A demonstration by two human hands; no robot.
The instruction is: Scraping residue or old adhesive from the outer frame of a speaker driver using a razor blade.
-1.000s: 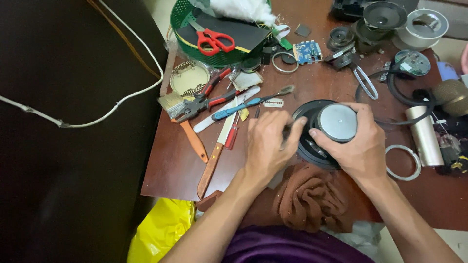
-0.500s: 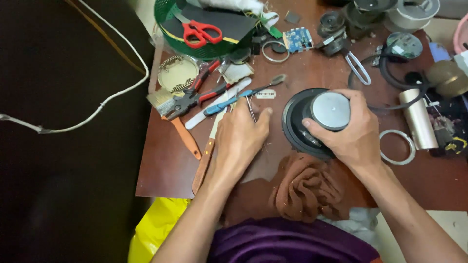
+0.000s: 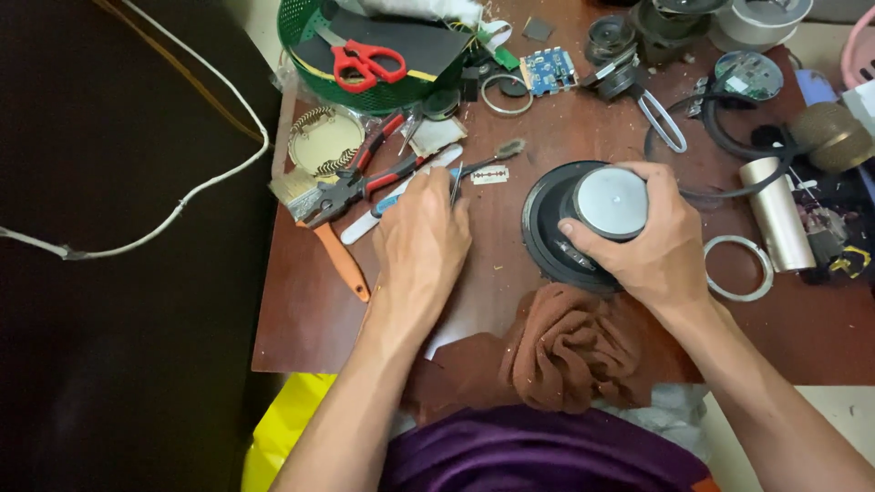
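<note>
The right hand (image 3: 652,251) clamps down on the speaker (image 3: 583,223), fingers wrapped over its round silver magnet, so the black cone rim sits face-down on the desk (image 3: 301,319) with the magnet pointing straight up into the palm. The speaker lies just left of and under that grip, right above the brown cloth (image 3: 565,351). Over on the other side, the left hand (image 3: 421,246) is down among the tools, fingertips pinching a thin metal tool (image 3: 455,187), its long axis running away from the person toward the far edge. A razor blade (image 3: 489,175) lies just beside it, and red-handled pliers (image 3: 360,187) rest to the left, near the green basket (image 3: 310,55).
</note>
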